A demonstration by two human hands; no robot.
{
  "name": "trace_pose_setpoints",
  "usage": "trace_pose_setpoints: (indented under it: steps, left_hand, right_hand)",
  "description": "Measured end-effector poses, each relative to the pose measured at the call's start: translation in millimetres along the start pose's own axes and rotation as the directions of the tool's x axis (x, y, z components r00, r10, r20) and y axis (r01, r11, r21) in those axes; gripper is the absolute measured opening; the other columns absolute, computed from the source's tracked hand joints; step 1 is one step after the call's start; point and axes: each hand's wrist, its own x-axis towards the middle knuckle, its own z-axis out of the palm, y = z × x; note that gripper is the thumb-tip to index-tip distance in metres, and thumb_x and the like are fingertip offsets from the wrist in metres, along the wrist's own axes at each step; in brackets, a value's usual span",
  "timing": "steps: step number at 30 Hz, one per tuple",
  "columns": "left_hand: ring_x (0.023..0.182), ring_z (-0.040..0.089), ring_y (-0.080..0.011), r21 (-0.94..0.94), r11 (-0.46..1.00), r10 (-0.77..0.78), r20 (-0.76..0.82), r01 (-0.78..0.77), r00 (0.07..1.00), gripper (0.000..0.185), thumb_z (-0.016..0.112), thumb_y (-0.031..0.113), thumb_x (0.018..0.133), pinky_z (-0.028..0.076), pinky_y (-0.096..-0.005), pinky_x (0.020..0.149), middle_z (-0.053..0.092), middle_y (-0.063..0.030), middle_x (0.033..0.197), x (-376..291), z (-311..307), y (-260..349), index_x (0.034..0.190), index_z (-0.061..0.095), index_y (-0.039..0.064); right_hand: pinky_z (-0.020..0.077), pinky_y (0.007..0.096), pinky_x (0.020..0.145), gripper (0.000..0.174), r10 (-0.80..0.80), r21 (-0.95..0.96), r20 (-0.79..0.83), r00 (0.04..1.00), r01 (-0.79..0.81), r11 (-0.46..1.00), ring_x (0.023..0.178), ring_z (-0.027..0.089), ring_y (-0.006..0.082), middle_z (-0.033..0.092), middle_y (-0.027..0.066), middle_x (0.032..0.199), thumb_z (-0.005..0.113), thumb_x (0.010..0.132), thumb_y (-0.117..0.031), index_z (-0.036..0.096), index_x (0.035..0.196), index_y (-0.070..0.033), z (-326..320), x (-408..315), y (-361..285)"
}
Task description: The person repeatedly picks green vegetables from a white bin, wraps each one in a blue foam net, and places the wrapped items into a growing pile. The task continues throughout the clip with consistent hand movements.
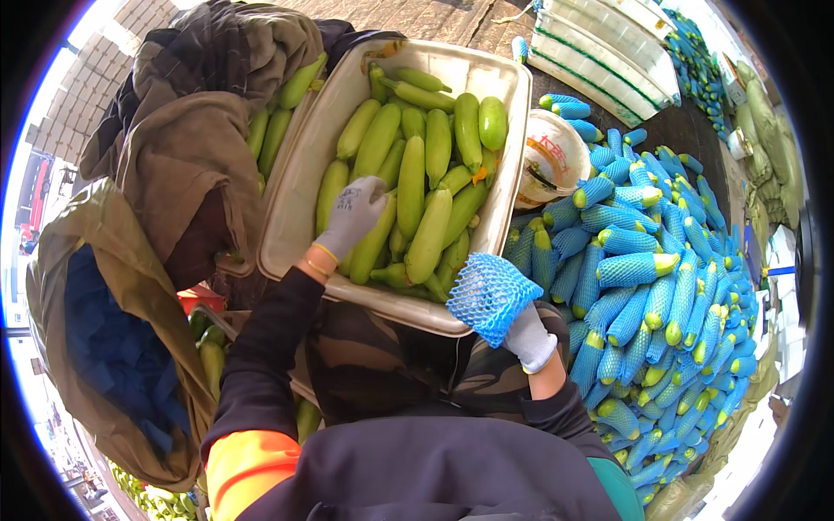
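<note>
A white plastic crate (296,195) of pale green zucchini (411,189) stands before me, over my camouflage-clad knees. My left hand (355,211), in a grey glove, lies on a zucchini (373,244) at the crate's left side, its fingers curled around the upper end. My right hand (528,332), gloved too, is at the crate's near right corner with a blue foam net sleeve (492,296) over its fingers. The net hides those fingers, and no zucchini shows in it.
A large heap of zucchini in blue nets (629,267) lies at the right. Beyond the crate's right side stand a white bucket (554,156) and stacked white crates (599,62). At the left are a brown cloth (189,130) and an open sack of blue nets (117,345).
</note>
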Motion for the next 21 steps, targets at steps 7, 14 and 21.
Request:
trace_pose_setpoints:
  steps: [7,14,21]
  left_hand:
    - [0.126,0.068,-0.0434,0.180,0.893,-0.445,0.202,0.413,0.873,0.067,0.078,0.045,0.092,0.054,-0.0488,0.107,0.071,-0.0301,0.133,129.5,114.2,-76.7,0.133,0.063,-0.006]
    - [0.134,0.065,-0.0437,0.214,0.837,-0.546,0.278,0.503,0.790,0.104,0.087,0.048,0.081,0.051,-0.0443,0.114,0.066,-0.0337,0.142,123.4,149.0,-59.5,0.151,0.044,-0.015]
    - [0.121,0.072,-0.0411,0.521,0.802,-0.517,0.359,0.293,0.777,0.090,0.085,0.047,0.078,0.058,-0.0453,0.104,0.072,-0.0313,0.128,103.0,98.9,-58.3,0.138,0.049,-0.010]
  right_hand:
    - [0.0562,0.0514,0.110,0.027,0.033,0.113,0.073,0.997,-0.041,0.993,0.122,0.072,0.0369,0.077,0.0137,0.124,0.074,0.092,-0.019,0.080,0.118,-0.013,11.0,8.8,30.6]
    - [0.0519,0.0493,0.118,0.035,0.041,0.151,0.206,0.978,-0.073,0.986,0.132,0.068,0.0329,0.073,0.0114,0.140,0.068,0.098,-0.014,0.076,0.133,-0.016,12.7,6.6,43.0]
    - [0.0559,0.0497,0.109,0.031,0.135,0.194,0.183,0.974,-0.171,0.966,0.125,0.071,0.0347,0.075,0.0128,0.133,0.071,0.097,-0.017,0.078,0.127,-0.014,0.4,0.7,45.4]
